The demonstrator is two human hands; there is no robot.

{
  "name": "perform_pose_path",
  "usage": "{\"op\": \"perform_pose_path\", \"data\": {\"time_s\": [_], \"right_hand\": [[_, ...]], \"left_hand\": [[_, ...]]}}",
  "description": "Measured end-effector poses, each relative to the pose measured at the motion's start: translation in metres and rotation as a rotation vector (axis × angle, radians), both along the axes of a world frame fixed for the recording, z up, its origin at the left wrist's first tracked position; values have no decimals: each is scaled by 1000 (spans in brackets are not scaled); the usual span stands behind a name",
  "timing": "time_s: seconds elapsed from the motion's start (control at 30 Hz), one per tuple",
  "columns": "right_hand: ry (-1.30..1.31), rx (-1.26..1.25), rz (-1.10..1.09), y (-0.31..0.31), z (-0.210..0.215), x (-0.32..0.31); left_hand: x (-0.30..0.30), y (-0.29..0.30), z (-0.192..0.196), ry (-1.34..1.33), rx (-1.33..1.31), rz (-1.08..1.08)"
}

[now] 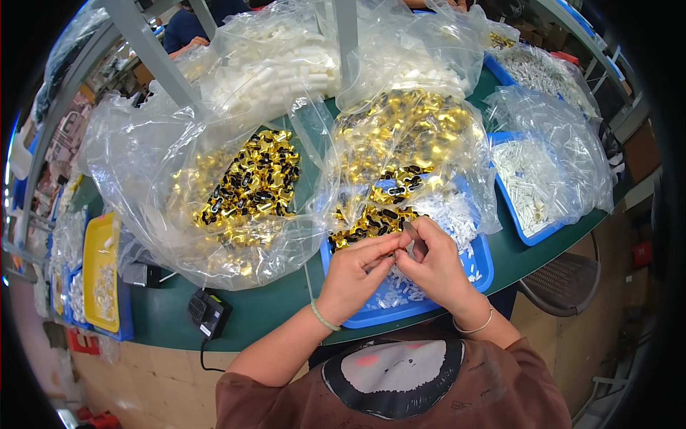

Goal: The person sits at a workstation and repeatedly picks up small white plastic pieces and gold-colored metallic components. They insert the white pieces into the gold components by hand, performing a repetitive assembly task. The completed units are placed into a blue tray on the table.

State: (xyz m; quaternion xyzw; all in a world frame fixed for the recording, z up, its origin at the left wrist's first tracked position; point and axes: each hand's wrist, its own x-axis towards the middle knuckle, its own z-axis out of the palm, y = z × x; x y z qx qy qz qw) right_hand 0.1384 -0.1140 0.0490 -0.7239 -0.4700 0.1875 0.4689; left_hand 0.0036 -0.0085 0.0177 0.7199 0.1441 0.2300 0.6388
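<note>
My left hand [355, 273] and my right hand [437, 266] meet fingertip to fingertip over a blue tray [489, 270]. The left fingers are pinched together on something small that they mostly hide. A thin dark grey piece [410, 230] sticks up from between my right thumb and fingers; its kind is unclear. Beyond my hands, shiny gold-and-black parts [375, 222] lie in the tray's left side under clear plastic. Small white pieces [451, 214] fill its right side, and some lie loose below my hands.
An open clear bag [136, 179] of gold-and-black parts lies to the left. Bags of white tubes [268, 79] stand behind metal posts [346, 43]. A black boxy device [209, 313] sits at the front edge. More trays flank it: yellow [91, 275] left, blue [511, 214] right.
</note>
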Motion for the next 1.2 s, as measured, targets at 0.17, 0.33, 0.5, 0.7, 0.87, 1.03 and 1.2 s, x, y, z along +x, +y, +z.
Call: {"op": "perform_pose_path", "data": {"time_s": [0.17,0.33,0.5,0.7,0.87,1.03,1.2], "right_hand": [[-27,41,-32,2,-5,-6],[-20,152,-42,-6,14,7],[-289,6,32,-15,19,28],[-409,-104,233,-20,0,30],[-334,-136,321,-22,9,21],[-421,-159,293,-19,-4,20],[-396,-123,276,-17,-6,22]], "left_hand": [[1,-2,0,-11,71,76],[-9,16,18,-147,-448,169],[-22,55,38,-728,-1121,292],[-22,30,35,134,231,-191],[-26,30,26,340,682,-166],[-26,29,26,344,730,-138],[-27,35,31,257,673,-51]]}}
